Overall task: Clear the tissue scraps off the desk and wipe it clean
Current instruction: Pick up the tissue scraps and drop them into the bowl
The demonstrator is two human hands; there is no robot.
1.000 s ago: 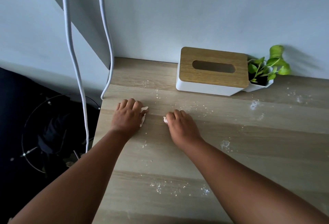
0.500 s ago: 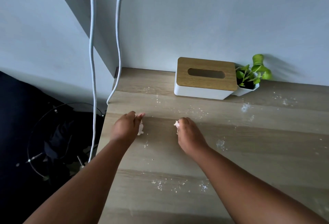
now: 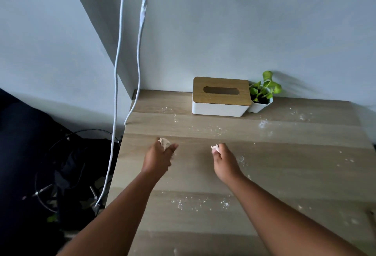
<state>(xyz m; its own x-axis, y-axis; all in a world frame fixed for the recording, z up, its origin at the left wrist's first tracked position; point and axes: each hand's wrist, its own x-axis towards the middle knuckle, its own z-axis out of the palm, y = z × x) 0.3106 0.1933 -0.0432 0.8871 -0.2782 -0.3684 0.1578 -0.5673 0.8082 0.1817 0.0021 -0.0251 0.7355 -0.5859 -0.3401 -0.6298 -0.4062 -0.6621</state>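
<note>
My left hand (image 3: 159,159) is raised above the wooden desk (image 3: 284,164) and grips a crumpled white tissue scrap (image 3: 164,142) in its curled fingers. To its right, my right hand (image 3: 224,162) pinches a smaller tissue scrap (image 3: 215,148) at the fingertips. Fine white tissue crumbs (image 3: 195,202) lie scattered over the desk, near its front, in the middle and at the back right (image 3: 263,123).
A white tissue box with a wooden lid (image 3: 220,97) stands against the wall, with a small potted plant (image 3: 262,94) at its right. Two white cables (image 3: 117,72) hang down past the desk's left edge. A dark bin (image 3: 67,174) sits on the floor to the left.
Both hands have lifted off the desk, each holding a tissue scrap, and moved apart. The camera has tilted up and back, so more wall shows.
</note>
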